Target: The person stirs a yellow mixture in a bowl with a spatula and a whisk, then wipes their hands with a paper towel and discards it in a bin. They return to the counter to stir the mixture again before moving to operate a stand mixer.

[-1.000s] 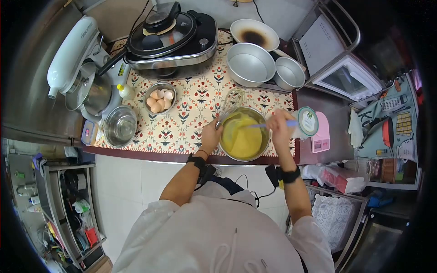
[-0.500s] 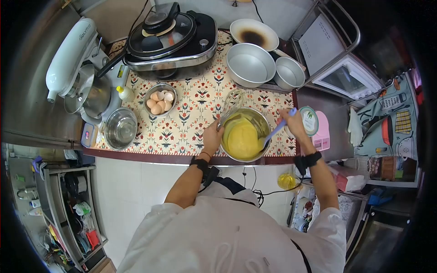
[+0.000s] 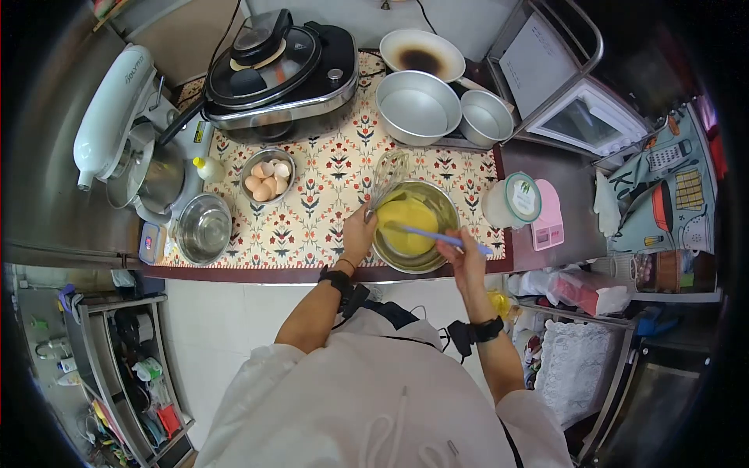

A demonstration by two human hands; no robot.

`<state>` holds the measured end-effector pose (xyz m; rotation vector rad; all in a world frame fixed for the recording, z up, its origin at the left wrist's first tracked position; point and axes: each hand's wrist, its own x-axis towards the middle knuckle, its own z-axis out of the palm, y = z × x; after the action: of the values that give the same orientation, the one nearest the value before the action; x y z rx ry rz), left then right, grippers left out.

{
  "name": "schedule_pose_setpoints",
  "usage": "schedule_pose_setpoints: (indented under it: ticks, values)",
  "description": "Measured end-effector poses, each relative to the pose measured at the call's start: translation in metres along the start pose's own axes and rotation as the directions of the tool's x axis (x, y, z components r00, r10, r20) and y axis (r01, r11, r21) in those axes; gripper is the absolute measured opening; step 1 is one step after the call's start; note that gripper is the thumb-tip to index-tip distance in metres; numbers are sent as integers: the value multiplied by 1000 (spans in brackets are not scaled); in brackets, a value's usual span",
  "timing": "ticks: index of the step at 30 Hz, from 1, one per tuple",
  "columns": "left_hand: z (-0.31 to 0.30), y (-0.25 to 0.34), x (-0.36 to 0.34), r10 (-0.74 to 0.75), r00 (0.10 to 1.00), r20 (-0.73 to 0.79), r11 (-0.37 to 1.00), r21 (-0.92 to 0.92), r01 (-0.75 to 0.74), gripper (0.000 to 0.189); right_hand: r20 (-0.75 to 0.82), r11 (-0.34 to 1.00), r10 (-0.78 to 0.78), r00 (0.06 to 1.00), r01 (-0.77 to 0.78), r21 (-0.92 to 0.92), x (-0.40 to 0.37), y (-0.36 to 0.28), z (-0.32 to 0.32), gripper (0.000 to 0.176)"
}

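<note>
A metal bowl (image 3: 446,204) near the counter's front edge contains yellow batter (image 3: 407,228). My left hand (image 3: 359,232) is closed around the handle of a wire whisk (image 3: 388,171), whose wires point up and away beside the bowl's far left rim. My right hand (image 3: 466,257), at the bowl's right side, grips a purple spatula (image 3: 437,235). The spatula lies across the bowl with its head in the batter toward the left. Left of them, a small metal bowl (image 3: 268,176) holds several eggshells.
A stand mixer (image 3: 117,109) and a glass bowl (image 3: 204,228) are at the left. An electric cooker (image 3: 273,86) stands behind. Two round pans (image 3: 418,108) and a frying pan (image 3: 423,54) are at the back right, a lidded jar (image 3: 511,201) and pink scale (image 3: 548,222) at the right.
My right hand has moved left and toward me. The spatula has swung from the bowl's right side to lie across it, its head now farther left. The view has shifted slightly.
</note>
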<state>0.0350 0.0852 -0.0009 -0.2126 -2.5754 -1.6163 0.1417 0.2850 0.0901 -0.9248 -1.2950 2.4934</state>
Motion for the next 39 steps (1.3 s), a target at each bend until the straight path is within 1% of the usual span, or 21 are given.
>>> schedule_pose_setpoints:
  ticks: [1,4,7,10,11,13,15,18,21,24,27,28,29,30,31,32,35,36,37,39]
  values:
    - [0,2,1,-1,1000,3,1000,-13,1,29,-6,1000,-9,1000,9,6,6,-8,0,32]
    - [-1,2,0,40,999,-12,999,8,-40,30,-8,994,-102,995,102,-33,9,-40,-2,34]
    - [-1,-2,1,52,999,-3,998,25,-52,31,-26,984,-143,989,139,-111,3,-71,-2,35]
    - [0,-2,1,42,999,-8,999,9,-42,31,-6,981,-143,990,141,-132,-7,-100,-6,36]
    - [0,-2,1,47,999,-11,999,6,-47,31,-5,974,-140,990,136,-183,-11,-110,-5,36]
    - [0,-3,1,57,998,-12,998,4,-56,31,50,949,-185,982,191,-249,-23,-124,1,34]
    - [0,-2,1,32,999,3,999,-2,-32,31,116,918,-224,968,249,-310,-33,-134,7,33]
    - [-1,-3,1,36,999,6,999,14,-37,31,219,773,-272,937,348,-531,-47,-143,32,29]
    - [1,-4,1,45,999,6,999,28,-45,33,342,575,-156,927,367,-732,-41,-139,51,24]
    - [0,-3,2,33,999,7,999,31,-33,35,401,378,17,916,365,-851,-25,-119,58,20]
    - [-5,4,0,-21,999,39,999,27,20,37,351,447,75,933,283,-848,-8,-76,36,21]
    - [-6,6,0,-46,998,53,999,24,45,37,297,520,-49,953,279,-807,-6,-57,30,20]
    - [-6,5,0,-61,996,59,998,31,60,38,290,586,-101,952,293,-756,1,-47,27,21]
    - [-4,1,-1,-21,999,28,1000,19,20,38,272,649,-152,950,304,-697,3,-42,28,21]
    - [-2,-3,-1,26,1000,6,1000,11,-26,38,255,675,-176,951,305,-671,5,-39,28,21]
    - [0,-5,0,79,997,-14,997,2,-79,38,235,700,-206,950,311,-643,13,-39,32,21]
    - [-6,6,1,-20,999,37,999,33,19,37,214,753,-299,930,367,-546,28,-58,47,24]
    - [-8,6,0,-10,1000,29,1000,27,9,36,205,770,-325,923,385,-509,30,-65,51,25]
    - [-8,6,0,3,1000,22,1000,19,-4,36,226,800,-312,923,384,-462,30,-73,54,27]
    - [-5,6,1,15,1000,15,1000,7,-15,36,203,798,-313,928,372,-474,25,-87,62,27]
